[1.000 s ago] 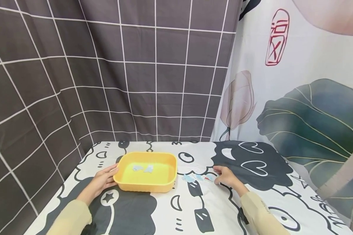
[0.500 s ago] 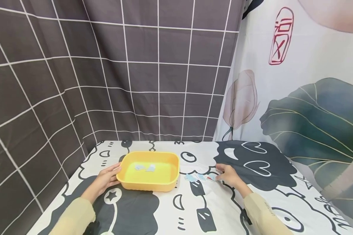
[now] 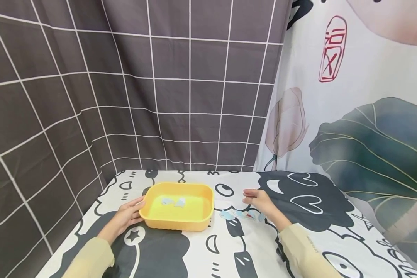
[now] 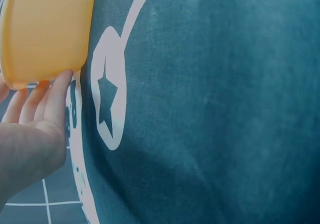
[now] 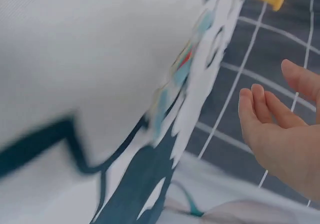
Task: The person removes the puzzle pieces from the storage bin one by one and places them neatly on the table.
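A yellow plastic basin [image 3: 175,224] stands on the left half of the table, with two small light-blue flat pieces [image 3: 180,202] inside. My left hand [image 3: 125,217] is at its left end, fingers fairly straight against the outer wall; the left wrist view shows fingertips touching the basin [image 4: 50,29]. Right of the basin, several thin light-blue pieces [image 3: 226,214] lie in a row, one with a red mark. Just above the right end of that row hovers my right hand [image 3: 262,202]. In the right wrist view, that hand [image 5: 280,129] has extended fingers and holds nothing.
A black-and-white cartoon-print cloth [image 3: 208,255] covers the table. Behind it hangs a dark grid-patterned curtain [image 3: 208,96], with a white floral curtain [image 3: 292,119] at the right. A small dark object [image 3: 281,254] shows beside the right sleeve.
My right hand has lifted off the rightmost piece and shifted left, and that piece now lies beside its wrist. The left hand keeps its place at the basin. The head view shifted slightly.
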`<move>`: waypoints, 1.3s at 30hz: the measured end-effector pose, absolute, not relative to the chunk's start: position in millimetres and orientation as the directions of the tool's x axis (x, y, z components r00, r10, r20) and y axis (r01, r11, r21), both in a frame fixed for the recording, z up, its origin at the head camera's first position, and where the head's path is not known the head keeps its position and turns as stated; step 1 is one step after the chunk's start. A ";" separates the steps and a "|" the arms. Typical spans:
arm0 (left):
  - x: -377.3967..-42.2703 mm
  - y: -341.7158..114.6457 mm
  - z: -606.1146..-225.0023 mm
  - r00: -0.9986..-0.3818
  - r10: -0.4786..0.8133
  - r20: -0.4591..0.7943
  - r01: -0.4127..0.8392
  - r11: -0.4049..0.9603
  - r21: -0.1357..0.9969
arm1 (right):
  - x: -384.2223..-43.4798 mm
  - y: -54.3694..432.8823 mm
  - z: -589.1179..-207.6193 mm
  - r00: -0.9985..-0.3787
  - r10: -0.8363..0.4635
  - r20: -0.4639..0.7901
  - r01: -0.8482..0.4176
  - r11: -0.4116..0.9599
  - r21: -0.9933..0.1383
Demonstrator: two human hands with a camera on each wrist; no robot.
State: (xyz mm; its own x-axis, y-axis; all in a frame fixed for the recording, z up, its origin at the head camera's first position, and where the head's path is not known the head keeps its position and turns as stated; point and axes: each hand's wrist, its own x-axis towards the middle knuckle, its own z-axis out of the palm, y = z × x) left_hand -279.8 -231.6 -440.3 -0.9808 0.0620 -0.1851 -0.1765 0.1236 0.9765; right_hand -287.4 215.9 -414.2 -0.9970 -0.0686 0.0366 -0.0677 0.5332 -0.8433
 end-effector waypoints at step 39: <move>-281.4 -227.0 -442.2 -0.984 0.015 -0.178 -0.175 0.113 0.978 | -327.0 24.0 -424.1 -0.990 -0.139 -0.015 -0.031 0.324 -0.946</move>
